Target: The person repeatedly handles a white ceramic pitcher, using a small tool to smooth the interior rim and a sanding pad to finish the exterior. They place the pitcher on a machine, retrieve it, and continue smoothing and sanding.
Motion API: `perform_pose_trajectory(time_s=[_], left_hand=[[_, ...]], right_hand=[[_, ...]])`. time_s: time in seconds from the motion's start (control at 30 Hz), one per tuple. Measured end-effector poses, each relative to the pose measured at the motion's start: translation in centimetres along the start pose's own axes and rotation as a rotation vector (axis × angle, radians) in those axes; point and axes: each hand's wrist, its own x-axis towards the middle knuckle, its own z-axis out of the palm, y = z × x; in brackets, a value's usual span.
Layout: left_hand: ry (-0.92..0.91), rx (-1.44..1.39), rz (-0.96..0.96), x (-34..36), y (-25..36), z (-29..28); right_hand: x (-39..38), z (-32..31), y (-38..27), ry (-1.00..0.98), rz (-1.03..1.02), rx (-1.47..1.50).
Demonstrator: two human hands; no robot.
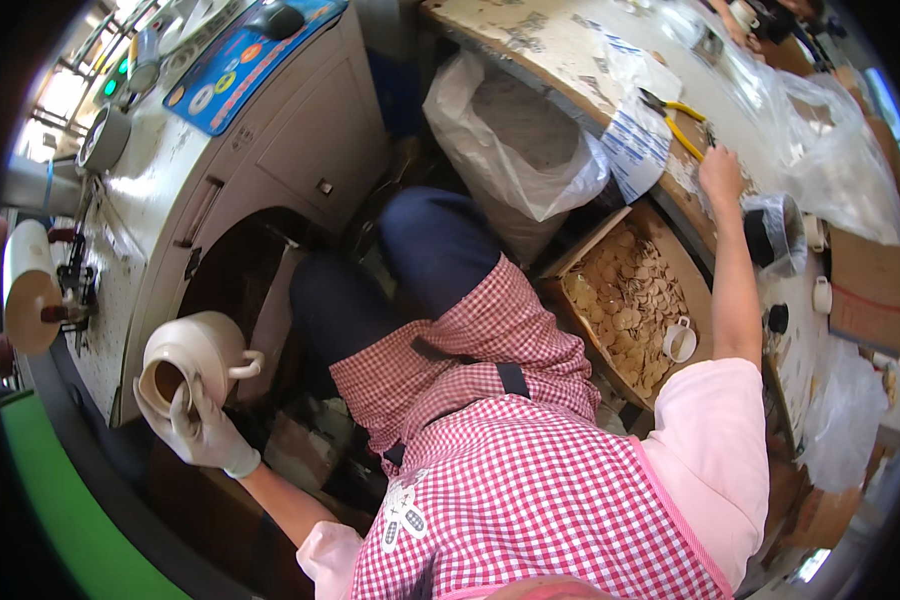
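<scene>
At the left, my gloved left hand (198,420) grips a round cream ceramic teapot (210,345) by its rim. The teapot is tilted with its round opening toward me, and some fingers reach into the mouth. A short curved part sticks out from its right side. My bare right hand (722,178) reaches out to the worktable at the right. Its fingers are closed at the handle ends of yellow-handled pliers (682,125), which lie with their jaws pointing away to the left. The fingertips are partly hidden by the hand.
Below the worktable (560,45), a box (620,375) holds many thin pale discs and a small white cup (680,341). A large plastic bag (515,140) stands beside it. Clear plastic bags (820,140) lie on the table. At the left stands a white cabinet (300,130).
</scene>
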Motion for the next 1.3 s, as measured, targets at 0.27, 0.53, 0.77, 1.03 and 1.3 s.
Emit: perform_pose_trajectory(time_s=[0.27, 0.53, 0.77, 1.03, 1.3], left_hand=[[-0.022, 0.253, 0.114, -1.5, -3.8, 2.1], [-0.07, 0.169, 0.015, -3.8, -7.4, 2.2], [0.171, -0.379, -0.698, -5.9, -10.3, 2.3], [0.222, 0.176, -0.589, -5.4, -10.1, 2.0], [0.551, -0.229, -1.219, -6.8, -10.9, -1.9]], right_hand=[[-7.0, -5.1, -7.8, 0.673, -0.605, 0.564], [-9.2, 7.5, -21.8, -0.259, -0.616, 0.702], [-3.5, 24.0, -30.1, -0.353, -0.595, 0.77], [0.4, 30.7, -33.3, -0.431, -0.941, 0.858], [-1.6, 27.8, -27.6, -0.202, -0.633, 0.867]])
